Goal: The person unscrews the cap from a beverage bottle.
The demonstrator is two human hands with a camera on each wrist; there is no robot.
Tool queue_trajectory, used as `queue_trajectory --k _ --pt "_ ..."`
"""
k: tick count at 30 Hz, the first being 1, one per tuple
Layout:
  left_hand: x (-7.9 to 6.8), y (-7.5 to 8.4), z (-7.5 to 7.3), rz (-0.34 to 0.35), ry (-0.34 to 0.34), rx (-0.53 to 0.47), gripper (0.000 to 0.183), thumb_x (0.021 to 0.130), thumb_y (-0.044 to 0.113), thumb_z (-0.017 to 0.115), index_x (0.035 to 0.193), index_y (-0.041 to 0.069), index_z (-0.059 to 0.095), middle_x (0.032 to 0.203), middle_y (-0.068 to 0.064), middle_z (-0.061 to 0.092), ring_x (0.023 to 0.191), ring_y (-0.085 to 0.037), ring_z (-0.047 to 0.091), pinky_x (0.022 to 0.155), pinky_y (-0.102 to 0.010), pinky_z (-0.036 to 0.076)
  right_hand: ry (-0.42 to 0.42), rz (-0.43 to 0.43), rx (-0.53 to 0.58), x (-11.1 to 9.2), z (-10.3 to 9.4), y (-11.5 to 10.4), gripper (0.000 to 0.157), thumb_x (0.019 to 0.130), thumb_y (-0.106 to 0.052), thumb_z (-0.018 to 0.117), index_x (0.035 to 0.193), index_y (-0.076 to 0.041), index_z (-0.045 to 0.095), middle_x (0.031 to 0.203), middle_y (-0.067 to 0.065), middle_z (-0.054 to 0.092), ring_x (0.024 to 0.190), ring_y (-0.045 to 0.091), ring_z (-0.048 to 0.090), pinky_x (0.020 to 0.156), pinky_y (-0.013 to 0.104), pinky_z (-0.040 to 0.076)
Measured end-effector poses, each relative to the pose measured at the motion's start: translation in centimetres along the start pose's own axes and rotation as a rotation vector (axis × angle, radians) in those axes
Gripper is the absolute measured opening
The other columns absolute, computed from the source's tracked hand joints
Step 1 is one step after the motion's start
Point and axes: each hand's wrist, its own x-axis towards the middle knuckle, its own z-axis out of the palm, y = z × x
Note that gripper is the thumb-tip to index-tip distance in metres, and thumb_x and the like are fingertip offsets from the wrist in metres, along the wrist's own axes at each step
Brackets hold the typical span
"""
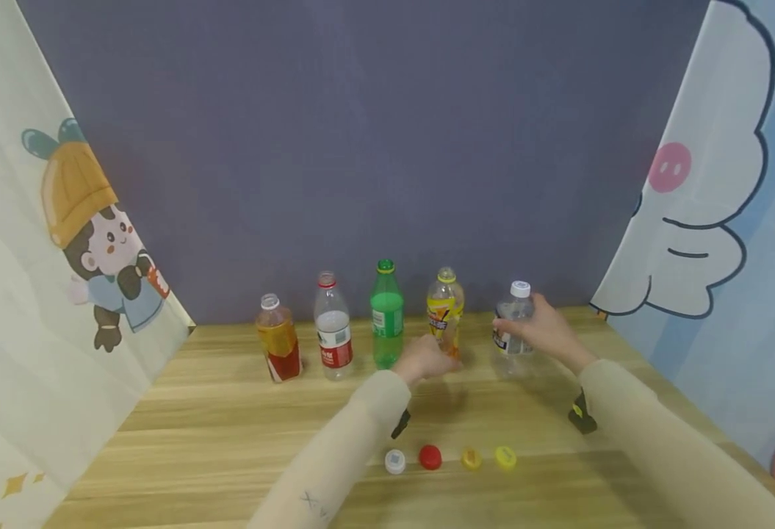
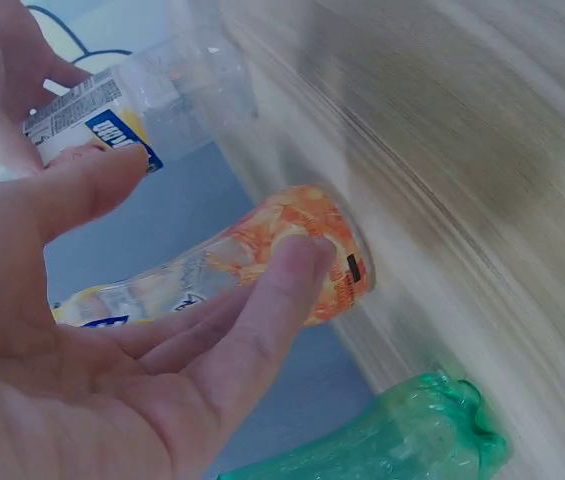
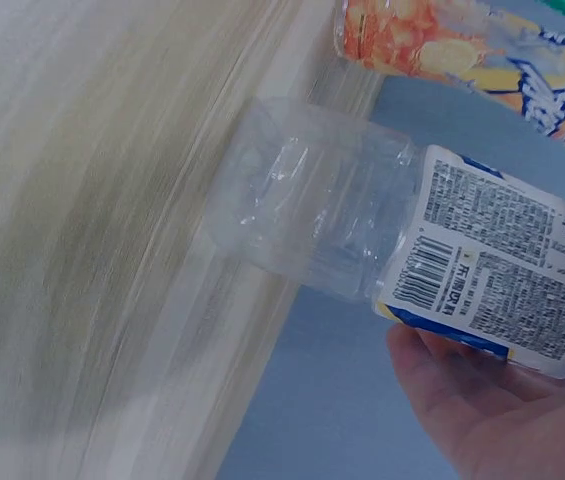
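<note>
At the right end of a row of bottles, my right hand (image 1: pixel 547 334) grips a clear plastic bottle (image 3: pixel 312 200) with a white cap (image 1: pixel 521 289), thumb and fingers on opposite sides of its label. The bottle is upright, its base at the tabletop. My left hand (image 1: pixel 424 360) is at the lower part of an uncapped bottle with a yellow and orange label (image 1: pixel 445 305). Its fingers look extended in the left wrist view, one fingertip overlapping the orange label; contact is unclear. A green bottle (image 1: pixel 387 316) without a cap stands just left of that hand.
Further left stand a red-banded clear bottle (image 1: pixel 333 330) and an amber-and-red bottle (image 1: pixel 279 339). Nearer on the wooden table (image 1: pixel 215 448) lie a white cap (image 1: pixel 395 461), a red cap (image 1: pixel 430 457) and two yellow caps (image 1: pixel 505 458). A dark panel (image 1: pixel 361 147) rises behind.
</note>
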Motion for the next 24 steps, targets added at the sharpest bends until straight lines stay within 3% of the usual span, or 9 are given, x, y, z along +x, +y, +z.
queue_trajectory --k 6,15,24 --pt "-0.6 -0.6 -0.1 0.110 -0.034 0.033 0.055 0.084 0.043 0.080 0.121 0.004 0.069 0.112 -0.010 0.072 0.101 -0.028 0.067 0.087 -0.045 0.055 -0.035 -0.060 -0.012 -1.4 0.5 -1.0 0.107 0.086 -0.059 0.072 0.152 0.011 0.025 0.137 0.036 0.051 0.126 0.054 0.050 0.102 0.065 0.042" --pt "-2.2 -1.0 -0.9 0.186 -0.047 -0.034 0.075 0.085 0.048 0.079 0.140 0.003 0.057 0.133 -0.016 0.064 0.120 -0.033 0.062 0.097 -0.048 0.052 -0.068 -0.176 0.040 -3.9 1.5 -3.1 0.088 0.086 -0.053 0.076 0.145 0.003 0.040 0.120 0.021 0.065 0.107 0.037 0.064 0.089 0.056 0.054" --pt "-4.2 -1.9 -0.9 0.221 -0.015 -0.092 0.088 0.080 0.054 0.080 0.149 0.009 0.049 0.146 -0.013 0.056 0.130 -0.033 0.054 0.104 -0.053 0.046 -0.086 -0.230 0.123 -5.3 2.8 -4.7 0.081 0.084 -0.052 0.079 0.142 -0.006 0.048 0.122 0.013 0.067 0.111 0.032 0.065 0.092 0.053 0.053"
